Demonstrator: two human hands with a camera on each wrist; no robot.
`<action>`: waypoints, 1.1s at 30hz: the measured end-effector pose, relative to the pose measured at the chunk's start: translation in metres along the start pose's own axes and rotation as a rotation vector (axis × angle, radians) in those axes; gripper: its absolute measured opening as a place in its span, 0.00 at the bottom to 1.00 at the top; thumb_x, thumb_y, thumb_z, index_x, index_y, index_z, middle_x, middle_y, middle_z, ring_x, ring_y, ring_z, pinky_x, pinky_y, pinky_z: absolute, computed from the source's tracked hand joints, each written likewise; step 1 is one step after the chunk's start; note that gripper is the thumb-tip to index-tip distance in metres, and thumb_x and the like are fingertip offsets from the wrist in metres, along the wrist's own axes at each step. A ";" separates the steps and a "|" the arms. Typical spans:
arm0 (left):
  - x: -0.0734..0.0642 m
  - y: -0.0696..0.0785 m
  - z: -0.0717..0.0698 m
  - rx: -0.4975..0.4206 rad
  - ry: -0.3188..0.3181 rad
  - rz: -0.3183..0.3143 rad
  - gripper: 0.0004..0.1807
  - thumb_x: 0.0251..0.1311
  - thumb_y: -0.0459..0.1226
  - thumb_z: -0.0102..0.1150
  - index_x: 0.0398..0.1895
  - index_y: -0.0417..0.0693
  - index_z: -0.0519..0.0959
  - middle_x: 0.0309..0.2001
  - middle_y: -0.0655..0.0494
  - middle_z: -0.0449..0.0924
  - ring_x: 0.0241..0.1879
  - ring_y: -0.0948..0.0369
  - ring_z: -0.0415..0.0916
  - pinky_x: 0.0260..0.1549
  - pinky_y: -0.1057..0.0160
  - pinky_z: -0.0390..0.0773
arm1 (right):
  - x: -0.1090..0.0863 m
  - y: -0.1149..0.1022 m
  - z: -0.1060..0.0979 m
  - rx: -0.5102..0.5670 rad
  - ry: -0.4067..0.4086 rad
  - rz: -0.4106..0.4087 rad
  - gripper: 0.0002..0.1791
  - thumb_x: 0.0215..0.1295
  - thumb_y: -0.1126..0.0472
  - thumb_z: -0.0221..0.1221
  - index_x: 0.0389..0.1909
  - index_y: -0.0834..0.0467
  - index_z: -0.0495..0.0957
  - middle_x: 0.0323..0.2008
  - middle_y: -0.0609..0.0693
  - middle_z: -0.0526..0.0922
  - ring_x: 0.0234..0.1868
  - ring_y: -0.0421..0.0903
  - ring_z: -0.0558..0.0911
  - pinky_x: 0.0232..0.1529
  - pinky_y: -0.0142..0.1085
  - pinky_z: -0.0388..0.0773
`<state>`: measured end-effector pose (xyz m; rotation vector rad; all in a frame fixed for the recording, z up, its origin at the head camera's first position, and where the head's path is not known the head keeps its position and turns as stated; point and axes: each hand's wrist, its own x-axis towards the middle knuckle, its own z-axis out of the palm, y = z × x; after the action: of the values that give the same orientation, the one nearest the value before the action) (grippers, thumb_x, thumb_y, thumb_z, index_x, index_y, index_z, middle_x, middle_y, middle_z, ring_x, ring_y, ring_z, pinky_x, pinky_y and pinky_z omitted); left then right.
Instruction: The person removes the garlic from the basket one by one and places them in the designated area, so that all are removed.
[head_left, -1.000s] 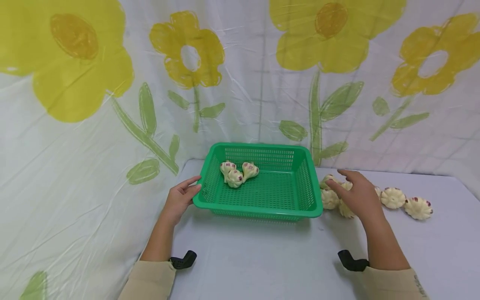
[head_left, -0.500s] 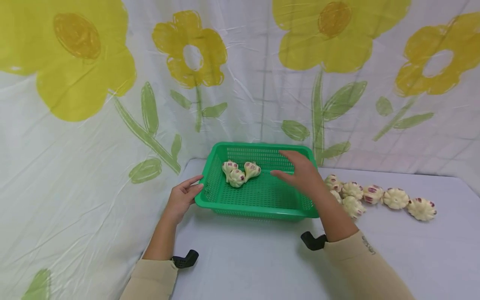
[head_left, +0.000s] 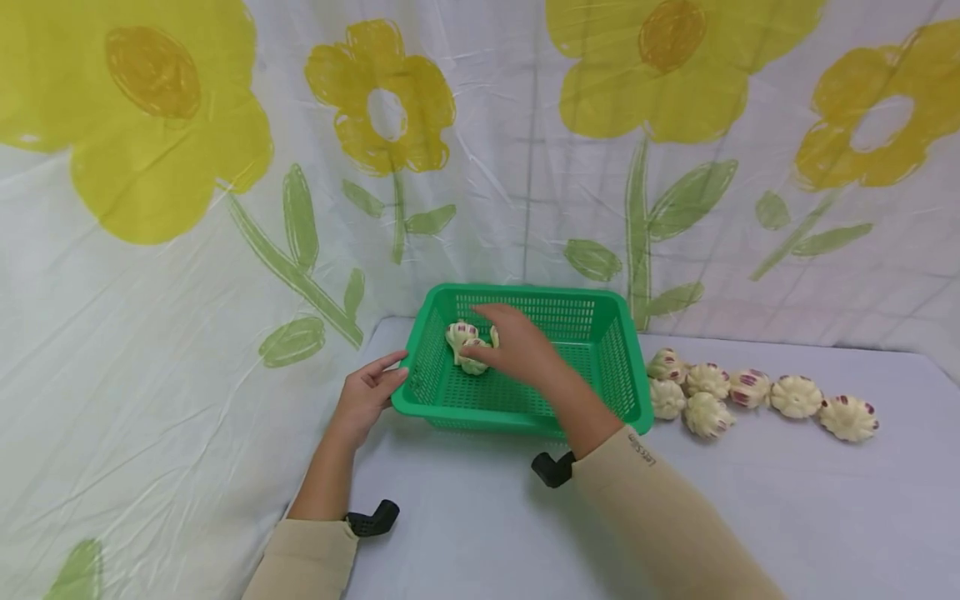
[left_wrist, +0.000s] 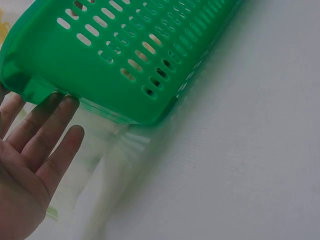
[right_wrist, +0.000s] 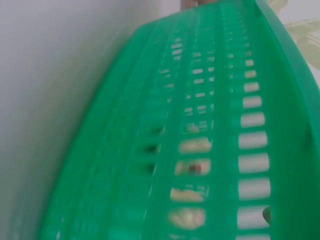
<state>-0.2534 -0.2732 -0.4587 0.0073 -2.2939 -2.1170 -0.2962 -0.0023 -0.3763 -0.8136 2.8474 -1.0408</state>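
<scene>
I had my right grip (head_left: 519, 347) over garlic bulbs (head_left: 459, 334) in the basket (head_left: 487, 415), thumb and fingers apart; my left grip (head_left: 363, 397) touched its left edge, fingers straight.

Beige sleeves (head_left: 667, 525), dark lettering (head_left: 642, 451) on the right, angled black wrist cameras (head_left: 377, 518)

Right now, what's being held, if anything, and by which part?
Left hand touches the basket at its left rim; whether it grips cannot be told. Right hand shows no hold: thumb and finger stand apart by the garlic.
</scene>
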 end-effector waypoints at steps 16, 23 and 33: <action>0.001 -0.001 0.005 -0.019 -0.016 -0.003 0.28 0.66 0.41 0.62 0.67 0.40 0.72 0.35 0.69 0.86 0.35 0.70 0.83 0.36 0.68 0.84 | 0.035 0.000 0.024 0.174 0.013 0.132 0.41 0.64 0.40 0.63 0.74 0.50 0.62 0.73 0.51 0.64 0.74 0.53 0.62 0.70 0.52 0.65; 0.001 0.000 0.003 -0.007 -0.006 0.000 0.28 0.66 0.42 0.62 0.67 0.41 0.72 0.36 0.70 0.86 0.36 0.70 0.83 0.36 0.68 0.84 | 0.042 0.012 0.035 0.165 -0.050 0.152 0.42 0.63 0.44 0.65 0.75 0.51 0.61 0.73 0.52 0.63 0.73 0.55 0.64 0.67 0.53 0.68; 0.000 0.001 0.000 0.007 -0.004 0.001 0.28 0.66 0.42 0.62 0.67 0.41 0.72 0.36 0.70 0.85 0.36 0.70 0.83 0.36 0.68 0.84 | 0.044 0.024 0.044 0.118 -0.156 0.196 0.40 0.62 0.49 0.67 0.73 0.50 0.64 0.66 0.53 0.74 0.63 0.54 0.74 0.63 0.57 0.68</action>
<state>-0.2539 -0.2729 -0.4581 0.0019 -2.3036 -2.1104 -0.3385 -0.0336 -0.4174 -0.5666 2.6427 -1.0572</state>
